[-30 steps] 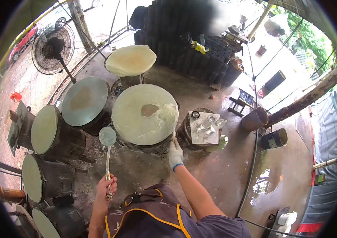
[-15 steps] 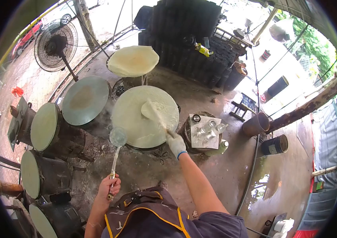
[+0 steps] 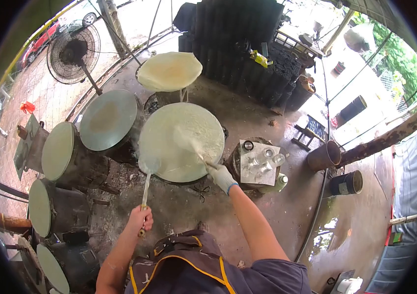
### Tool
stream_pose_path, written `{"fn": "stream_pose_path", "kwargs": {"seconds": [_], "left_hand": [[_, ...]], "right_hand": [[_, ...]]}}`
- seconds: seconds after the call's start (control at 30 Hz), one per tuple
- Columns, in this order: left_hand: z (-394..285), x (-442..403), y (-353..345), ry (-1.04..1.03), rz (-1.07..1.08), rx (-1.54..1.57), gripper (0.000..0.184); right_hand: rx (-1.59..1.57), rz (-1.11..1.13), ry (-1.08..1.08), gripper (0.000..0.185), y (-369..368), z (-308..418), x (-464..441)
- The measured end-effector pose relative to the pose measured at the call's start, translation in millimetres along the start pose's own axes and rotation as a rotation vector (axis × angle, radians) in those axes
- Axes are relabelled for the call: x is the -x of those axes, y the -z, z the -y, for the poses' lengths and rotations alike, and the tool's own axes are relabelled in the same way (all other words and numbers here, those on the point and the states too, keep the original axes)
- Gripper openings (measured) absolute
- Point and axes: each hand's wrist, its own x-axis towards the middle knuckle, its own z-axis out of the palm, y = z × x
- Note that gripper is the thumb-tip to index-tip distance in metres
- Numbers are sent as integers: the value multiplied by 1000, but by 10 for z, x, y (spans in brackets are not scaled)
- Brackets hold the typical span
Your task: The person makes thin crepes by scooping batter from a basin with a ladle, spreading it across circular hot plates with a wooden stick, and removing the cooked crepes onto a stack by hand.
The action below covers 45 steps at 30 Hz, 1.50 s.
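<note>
My left hand (image 3: 141, 219), bare, is wrapped round the handle of a ladle (image 3: 149, 164). The ladle's round bowl hangs over the lower left rim of a large round griddle. A pale layer of batter (image 3: 162, 130) covers that griddle, with a rougher, wetter patch on its right side. My right hand (image 3: 221, 178) wears a white glove and grips a spatula-like spreader (image 3: 197, 152) by its handle. The spreader's pale head lies over the middle of the batter, smeared by motion, so its exact shape is unclear.
Behind the griddle a thin round sheet (image 3: 170, 72) rests on a stand. To the left are another round griddle (image 3: 108, 119), several drum stoves with pale tops, and a fan (image 3: 73, 53). Glass jars (image 3: 266, 163) stand on a drum at the right. Dark stacked blocks (image 3: 235, 44) rise behind.
My right hand and the spreader have shifted slightly right and down. My left hand has risen a little, and the ladle bowl now sits over the griddle's edge. The whole view has shifted slightly.
</note>
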Motion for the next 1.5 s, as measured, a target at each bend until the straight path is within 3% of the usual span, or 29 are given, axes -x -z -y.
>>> {"fn": "stream_pose_path", "kwargs": {"seconds": [0.1,0.2,0.23,0.33,0.4,0.5,0.57,0.6,0.7,0.73,0.83,0.87,0.97,1.0,1.1,1.13,1.23,1.5], "left_hand": [[-106,-281,-188,-82,-58,-189,9],[-25,-614,-426,-171,-175,-401,12],[26,-716,-513,-195,-222,-478,12],[185,-940,-763,-216,-248,-543,13],[-77,-905,-687,-104,-23,-165,12],[-468,-416,-352,-34,320,272,6],[-441,-21,-305,-88,302,214,3],[-419,78,-300,-116,296,182,2],[-485,74,-538,-92,224,222,3],[-507,58,-572,-54,202,246,3],[-541,21,-624,44,132,312,4],[-524,80,-582,66,98,338,4],[-473,288,-450,64,8,374,6],[-471,348,-392,51,-22,379,6],[-553,435,-173,1,-48,407,7],[-602,447,-108,-22,-62,410,5],[-840,426,138,-102,-94,393,3],[-2242,-237,1168,-313,72,135,12]], "right_hand": [[-198,-27,-62,37,40,-290,460],[-547,-401,-171,34,-433,-862,558],[-575,-360,-224,35,-659,-560,745],[-531,-215,-167,35,-1062,-925,434],[-570,-112,-133,36,-1036,-754,344],[-482,-159,-94,38,-630,-281,630],[-658,-342,-17,38,-483,-200,555],[-620,-353,-38,39,-412,-157,541],[-102,-446,228,39,-512,-859,-57],[105,-344,-25,42,-557,-217,408],[364,-108,185,43,-508,-512,413],[371,6,97,44,-455,-177,678],[350,113,259,44,-376,-425,742],[207,171,170,42,-367,-658,627],[-74,21,-191,40,-356,-442,618],[-139,-156,-193,39,-428,-345,572],[-539,-397,-81,40,-578,-301,309],[-439,-224,-29,50,-1828,633,-394]]}}
